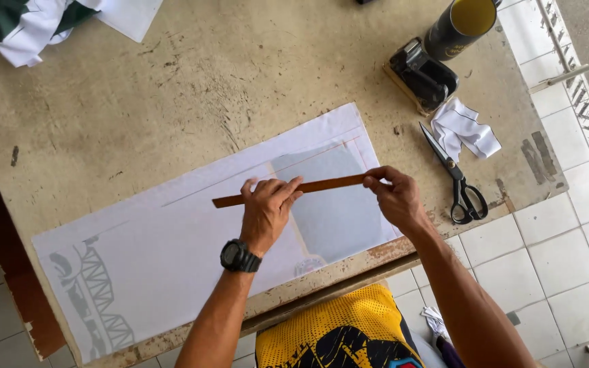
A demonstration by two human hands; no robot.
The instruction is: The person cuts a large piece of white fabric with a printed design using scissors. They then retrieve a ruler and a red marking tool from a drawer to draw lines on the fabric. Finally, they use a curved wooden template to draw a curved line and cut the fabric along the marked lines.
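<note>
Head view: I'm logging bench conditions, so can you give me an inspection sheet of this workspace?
Surface: worn beige table, scratched and stained, edge chipped.
Job's things: long white cloth lying flat with drawn lines and a grey printed pattern at one end; brown wooden ruler laid across it.
Clutter: black scissors, crumpled white scrap, black tool on a block, dark cylinder with yellow top, green and white fabric.
Grippers: left hand, wristwatch on the wrist, presses the ruler down; right hand pinches its end.
Cables: nothing seen.
Surroundings: white tiled floor, scraps lying on it.
</note>
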